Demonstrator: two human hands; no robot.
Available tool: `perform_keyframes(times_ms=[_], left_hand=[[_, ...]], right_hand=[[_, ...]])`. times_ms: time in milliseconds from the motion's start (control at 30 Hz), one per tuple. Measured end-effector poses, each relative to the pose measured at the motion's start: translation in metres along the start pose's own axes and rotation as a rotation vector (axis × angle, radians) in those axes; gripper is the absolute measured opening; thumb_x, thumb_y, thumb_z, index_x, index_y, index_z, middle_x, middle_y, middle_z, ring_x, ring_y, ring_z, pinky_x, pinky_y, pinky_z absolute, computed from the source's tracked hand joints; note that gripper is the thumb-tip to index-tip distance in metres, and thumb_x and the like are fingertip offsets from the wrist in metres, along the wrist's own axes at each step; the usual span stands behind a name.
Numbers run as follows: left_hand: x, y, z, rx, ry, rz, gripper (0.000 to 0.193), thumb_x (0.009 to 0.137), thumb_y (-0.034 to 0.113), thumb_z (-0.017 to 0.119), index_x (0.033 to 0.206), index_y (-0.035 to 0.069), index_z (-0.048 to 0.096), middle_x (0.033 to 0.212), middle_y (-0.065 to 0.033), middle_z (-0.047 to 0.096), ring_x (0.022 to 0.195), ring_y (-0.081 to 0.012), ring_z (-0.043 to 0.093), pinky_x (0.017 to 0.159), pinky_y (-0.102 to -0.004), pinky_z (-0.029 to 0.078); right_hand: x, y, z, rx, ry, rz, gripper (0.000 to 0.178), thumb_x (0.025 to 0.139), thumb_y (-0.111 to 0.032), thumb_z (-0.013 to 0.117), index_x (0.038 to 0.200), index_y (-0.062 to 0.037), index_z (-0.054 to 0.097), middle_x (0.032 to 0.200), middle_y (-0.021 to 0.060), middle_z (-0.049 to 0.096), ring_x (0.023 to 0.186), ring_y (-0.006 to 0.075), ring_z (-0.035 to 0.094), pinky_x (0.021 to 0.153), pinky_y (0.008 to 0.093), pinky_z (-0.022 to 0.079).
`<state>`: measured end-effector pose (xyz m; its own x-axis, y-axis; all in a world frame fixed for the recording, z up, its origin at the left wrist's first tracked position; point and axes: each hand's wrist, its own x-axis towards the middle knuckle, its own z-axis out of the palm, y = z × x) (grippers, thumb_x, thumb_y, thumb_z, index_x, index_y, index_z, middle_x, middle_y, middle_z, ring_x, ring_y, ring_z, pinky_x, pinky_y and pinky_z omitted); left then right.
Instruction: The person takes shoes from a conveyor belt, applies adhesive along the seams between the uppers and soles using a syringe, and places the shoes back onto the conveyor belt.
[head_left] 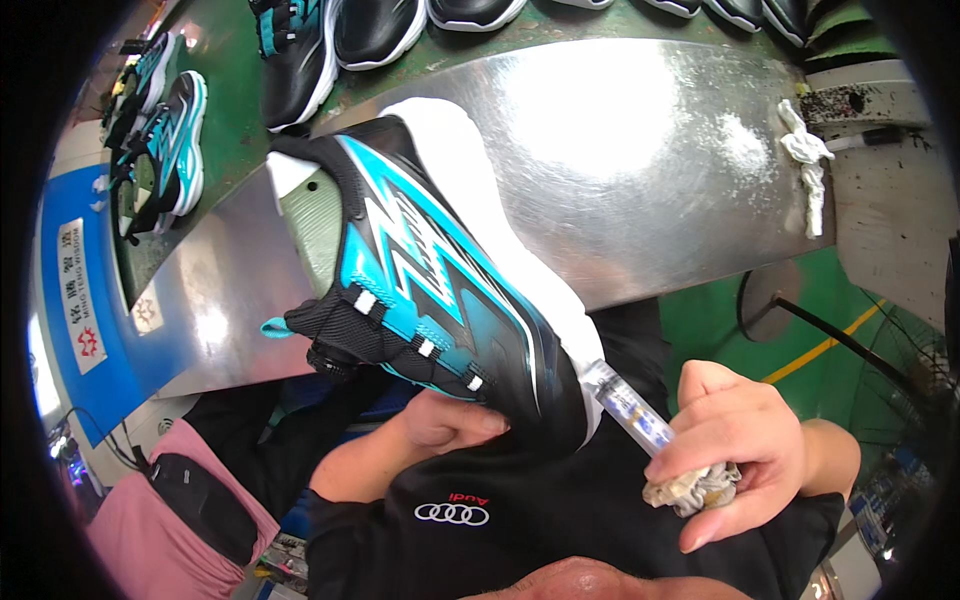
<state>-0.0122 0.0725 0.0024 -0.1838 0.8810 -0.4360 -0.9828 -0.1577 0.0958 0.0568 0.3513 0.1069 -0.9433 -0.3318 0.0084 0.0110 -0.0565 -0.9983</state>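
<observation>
A black and turquoise sneaker (430, 270) with a white sole (500, 210) is tilted on its side in front of me. A green-grey shoe last (312, 235) shows in its opening. My left hand (455, 420) is closed on the upper near the toe from below; the fingers behind it are hidden. My right hand (740, 440) grips a flat, shiny, blade-like tool (632, 410). Crumpled greyish cloth (692, 490) sits around its lower end in my palm. The tool's tip meets the sole's edge near the toe.
A shiny metal work surface (640, 250) bears white powder (742, 145) and a twisted white cloth (803, 165) at the right. Black sneakers (380, 30) line the back; more turquoise ones (180, 140) stand far left. Another person in pink (175, 510) is at the lower left.
</observation>
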Motion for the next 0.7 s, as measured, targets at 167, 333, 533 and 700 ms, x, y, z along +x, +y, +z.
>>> perform_keyframes(times_ms=[167,333,533,700], left_hand=[[0.037,-0.008,0.0,-0.093,-0.134,-0.051,0.043,0.078,-0.009,0.054,0.12,-0.001,0.053,0.119,-0.0169,0.057,0.113,-0.0292,0.054,0.1,-0.0404,0.04],[0.069,-0.002,0.015,-0.016,-0.247,-0.03,0.039,0.082,-0.004,0.057,0.121,0.0,0.053,0.119,-0.0154,0.058,0.112,-0.0275,0.055,0.099,-0.042,0.043],[0.098,0.003,0.027,-0.033,-0.336,0.059,0.023,0.084,0.0,0.061,0.106,0.005,0.064,0.103,-0.0076,0.066,0.103,-0.0201,0.06,0.095,-0.0348,0.047],[0.107,0.007,0.039,-0.063,-0.382,0.092,0.029,0.085,0.001,0.059,0.114,0.004,0.06,0.112,-0.0106,0.063,0.108,-0.0218,0.059,0.092,-0.0336,0.049]], right_hand=[[-0.02,-0.018,-0.009,-0.143,-0.029,0.027,0.041,0.07,-0.033,0.08,0.097,-0.0039,0.066,0.082,0.0017,0.066,0.057,0.0129,0.042,0.055,0.0267,0.027],[-0.039,-0.035,-0.008,-0.253,0.07,-0.004,0.043,0.07,-0.038,0.078,0.096,-0.0053,0.066,0.082,0.0012,0.066,0.056,0.014,0.037,0.054,0.0269,0.027],[-0.055,-0.033,-0.007,-0.433,0.148,-0.097,0.044,0.07,-0.039,0.078,0.097,-0.0049,0.066,0.082,0.0018,0.066,0.056,0.0146,0.039,0.054,0.0277,0.027],[-0.052,-0.021,0.003,-0.647,0.205,-0.223,0.041,0.07,-0.035,0.078,0.096,-0.0056,0.066,0.077,0.0023,0.064,0.052,0.0139,0.037,0.053,0.0276,0.028]])
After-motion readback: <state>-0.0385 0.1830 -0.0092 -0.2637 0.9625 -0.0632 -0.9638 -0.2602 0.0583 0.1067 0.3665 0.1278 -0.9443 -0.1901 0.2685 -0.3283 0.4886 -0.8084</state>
